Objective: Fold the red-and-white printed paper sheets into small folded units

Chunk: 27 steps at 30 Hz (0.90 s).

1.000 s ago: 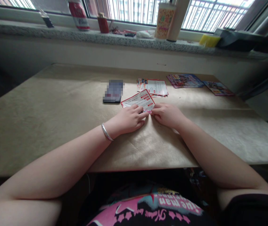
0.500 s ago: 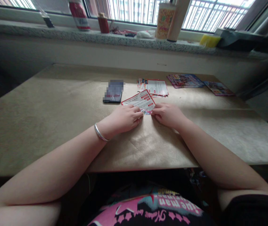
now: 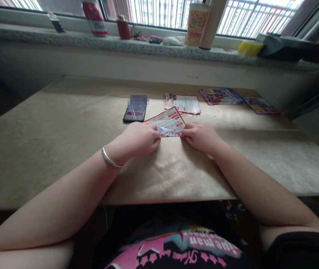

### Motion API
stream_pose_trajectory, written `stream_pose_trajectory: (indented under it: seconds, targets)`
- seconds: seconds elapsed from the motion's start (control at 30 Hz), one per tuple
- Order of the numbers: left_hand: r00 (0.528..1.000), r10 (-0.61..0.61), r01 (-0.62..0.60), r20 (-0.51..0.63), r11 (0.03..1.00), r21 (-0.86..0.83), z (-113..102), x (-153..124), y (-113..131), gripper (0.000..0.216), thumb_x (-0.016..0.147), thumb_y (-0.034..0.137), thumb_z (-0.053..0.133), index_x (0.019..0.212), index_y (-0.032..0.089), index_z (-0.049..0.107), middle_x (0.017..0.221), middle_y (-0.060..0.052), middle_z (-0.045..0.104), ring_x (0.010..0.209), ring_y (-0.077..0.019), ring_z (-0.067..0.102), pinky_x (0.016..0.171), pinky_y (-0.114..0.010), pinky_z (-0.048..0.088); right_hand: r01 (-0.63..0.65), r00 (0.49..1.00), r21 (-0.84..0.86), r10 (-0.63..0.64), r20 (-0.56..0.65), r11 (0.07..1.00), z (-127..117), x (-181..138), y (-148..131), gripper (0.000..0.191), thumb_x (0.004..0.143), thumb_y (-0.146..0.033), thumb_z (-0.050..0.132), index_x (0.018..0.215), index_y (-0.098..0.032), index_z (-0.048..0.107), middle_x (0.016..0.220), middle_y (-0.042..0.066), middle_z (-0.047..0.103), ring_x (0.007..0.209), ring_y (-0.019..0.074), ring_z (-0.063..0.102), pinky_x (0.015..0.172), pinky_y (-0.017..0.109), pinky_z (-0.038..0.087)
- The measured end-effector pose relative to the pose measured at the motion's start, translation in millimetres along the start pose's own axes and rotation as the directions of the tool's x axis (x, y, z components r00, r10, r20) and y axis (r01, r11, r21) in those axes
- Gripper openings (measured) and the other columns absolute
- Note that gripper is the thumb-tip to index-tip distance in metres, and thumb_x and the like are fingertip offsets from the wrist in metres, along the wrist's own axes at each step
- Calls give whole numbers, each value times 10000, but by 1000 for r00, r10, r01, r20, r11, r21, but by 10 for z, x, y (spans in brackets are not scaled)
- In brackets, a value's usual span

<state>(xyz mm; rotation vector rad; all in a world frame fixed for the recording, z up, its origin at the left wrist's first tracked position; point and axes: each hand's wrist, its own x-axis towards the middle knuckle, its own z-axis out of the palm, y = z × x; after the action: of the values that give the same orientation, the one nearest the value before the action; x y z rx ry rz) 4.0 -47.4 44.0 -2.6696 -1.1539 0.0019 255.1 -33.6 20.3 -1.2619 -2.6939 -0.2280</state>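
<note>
A printed card (image 3: pixel 168 120) with a red border lies on the table, its near edge folded over so that a colourful strip of the other side shows. On the left part of that fold, my left hand (image 3: pixel 139 138) presses with its fingers closed; a silver bangle circles the wrist. My right hand (image 3: pixel 200 136) pinches the card's right corner at the end of the fold. Just behind my left hand lies a dark phone (image 3: pixel 135 110), its screen partly blurred. Beyond the card is a small pile of similar red-bordered cards (image 3: pixel 187 103).
Colourful picture cards (image 3: pixel 222 96) lie in a stack at the back right, with another picture card (image 3: pixel 260 105) beside them. Along the stone windowsill (image 3: pixel 148 45) stand a red and white can (image 3: pixel 94 18), a patterned cup (image 3: pixel 195 26) and a yellow object (image 3: pixel 249 48).
My left hand has slid left along the fold, uncovering more of the colourful strip. The right hand stays at the card's corner.
</note>
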Motion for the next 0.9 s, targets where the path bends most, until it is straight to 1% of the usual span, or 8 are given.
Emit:
stream_pose_trajectory:
  seconds: [0.27,0.43,0.5,0.6,0.67,0.8,0.87,0.9]
  targets:
    - [995,-72,69,64,996,50,-57,1,-25,374,908,305,422,786,189,755,893,-47,735,730,-185,656,615,-282,434,13,1000,20,-12,-17,1000,0,-5,15,280,886,-192,485,952,-238,752,1006,45,720,844,180,624,622,287,336]
    - [992,-96,91,85,994,56,-69,-35,-85,365,904,322,439,813,199,770,908,-52,738,812,-191,654,658,-269,455,5,1000,27,-5,-14,1000,-17,-9,11,293,889,-187,475,962,-244,754,1000,44,720,837,171,611,628,285,334]
    - [996,-57,55,68,998,27,-44,-52,-123,367,909,339,443,794,212,768,894,-44,734,856,-190,648,710,-269,476,1,1000,14,-1,-2,1000,-10,-14,5,286,890,-192,477,965,-242,749,1002,46,716,832,170,603,632,288,332]
    - [999,18,-17,28,1000,-5,5,-56,-150,363,921,344,441,824,212,765,960,-36,728,899,-189,652,769,-280,501,12,1000,-45,-11,16,999,1,-21,-15,274,902,-206,470,988,-221,730,1028,62,710,851,185,599,663,304,343]
    - [999,49,-49,-8,999,-13,37,-41,-143,362,931,332,434,841,186,753,986,-47,723,893,-190,660,774,-287,511,25,1000,-97,-23,21,995,0,-22,-28,270,911,-209,463,1005,-204,716,1043,75,707,885,202,601,715,324,357]
    - [990,125,-127,-63,991,-34,105,18,-109,314,943,289,444,842,161,712,934,-66,714,822,-187,663,748,-300,514,34,999,-150,-30,25,988,-6,-18,-33,265,931,-217,455,1022,-191,702,1025,80,707,912,221,602,813,364,355]
    - [983,155,-161,-101,986,-44,154,55,-98,257,936,272,477,931,164,710,940,-72,706,816,-187,656,759,-309,512,22,1000,-145,-19,18,989,3,-15,-31,268,943,-234,448,1014,-182,701,1018,89,705,912,226,599,827,372,355]
    - [977,175,-183,-125,982,-55,183,73,-95,251,935,272,491,1019,170,705,962,-76,700,839,-189,652,786,-316,510,16,1000,-131,-15,9,991,13,-13,-31,269,946,-243,449,1018,-179,701,1027,93,703,916,229,595,829,372,359]
